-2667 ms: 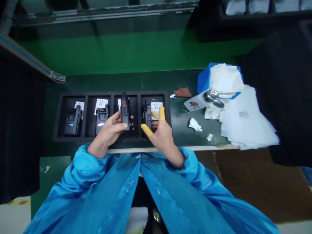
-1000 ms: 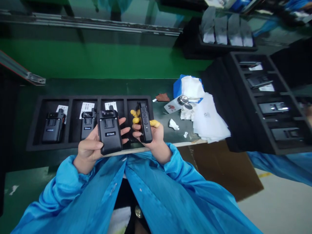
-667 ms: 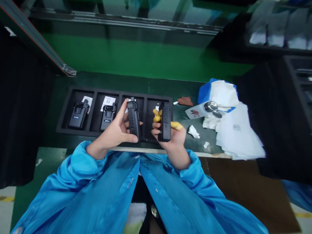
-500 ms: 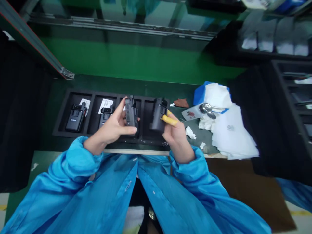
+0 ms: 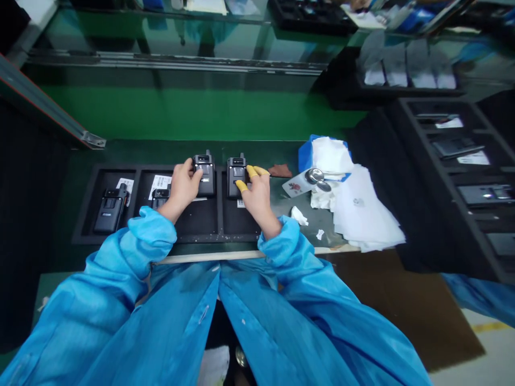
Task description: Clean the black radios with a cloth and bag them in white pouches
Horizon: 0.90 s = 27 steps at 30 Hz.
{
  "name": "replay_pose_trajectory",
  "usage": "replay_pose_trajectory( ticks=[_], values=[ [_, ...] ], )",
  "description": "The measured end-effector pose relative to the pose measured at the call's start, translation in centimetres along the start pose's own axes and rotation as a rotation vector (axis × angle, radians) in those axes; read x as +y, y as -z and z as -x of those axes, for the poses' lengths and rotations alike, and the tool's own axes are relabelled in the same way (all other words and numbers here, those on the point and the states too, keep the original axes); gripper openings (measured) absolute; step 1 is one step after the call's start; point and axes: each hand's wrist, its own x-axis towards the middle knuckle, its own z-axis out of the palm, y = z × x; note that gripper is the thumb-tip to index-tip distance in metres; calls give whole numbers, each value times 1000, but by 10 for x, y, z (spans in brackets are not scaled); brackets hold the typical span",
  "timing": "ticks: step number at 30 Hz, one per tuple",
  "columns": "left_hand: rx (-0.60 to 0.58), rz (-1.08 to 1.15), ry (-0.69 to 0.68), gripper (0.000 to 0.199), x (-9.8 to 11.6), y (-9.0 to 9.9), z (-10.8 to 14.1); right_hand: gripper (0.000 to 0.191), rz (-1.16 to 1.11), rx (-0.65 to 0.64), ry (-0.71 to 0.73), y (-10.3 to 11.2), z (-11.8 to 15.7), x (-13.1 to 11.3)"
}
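My left hand point(image 5: 185, 185) grips a black handheld device point(image 5: 206, 176) by its left side, over the third compartment of the black foam tray point(image 5: 219, 214). Yellow covers sit on the fingertips of my right hand point(image 5: 256, 194), which holds a second black device point(image 5: 236, 177) by its right edge at the fourth compartment. Both devices stand side by side, apart, with their stubby antennas pointing away from me. In the tray's leftmost compartment lies another device point(image 5: 109, 212) beside a white label. One more device point(image 5: 160, 197) is partly hidden behind my left wrist, next to a label point(image 5: 160, 185).
Right of the tray are a brown cloth piece point(image 5: 280, 170), a blue box point(image 5: 305, 156) with white tissues, a flowered card point(image 5: 295, 185), round metal pieces point(image 5: 314, 175) and white sheets point(image 5: 362, 214). Stacked black trays point(image 5: 406, 115) with devices stand at the far right.
The two devices, earlier held tilted and edge-on, now face up side by side, farther from me over the tray. Both hands have moved with them, and the head view has shifted right.
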Motion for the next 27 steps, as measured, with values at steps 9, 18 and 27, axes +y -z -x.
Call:
replay_pose_trajectory(
  ticks=[9, 18, 27],
  values=[
    [161, -717, -112, 46, 3, 107, 34, 66, 500, -185, -54, 40, 49, 10],
    [82, -1045, 184, 65, -7, 130, 98, 62, 836, -267, -142, 47, 38, -8],
    [181, -955, 239, 55, -13, 138, 104, 46, 640, 62, 500, 5, 54, -54]
  ],
)
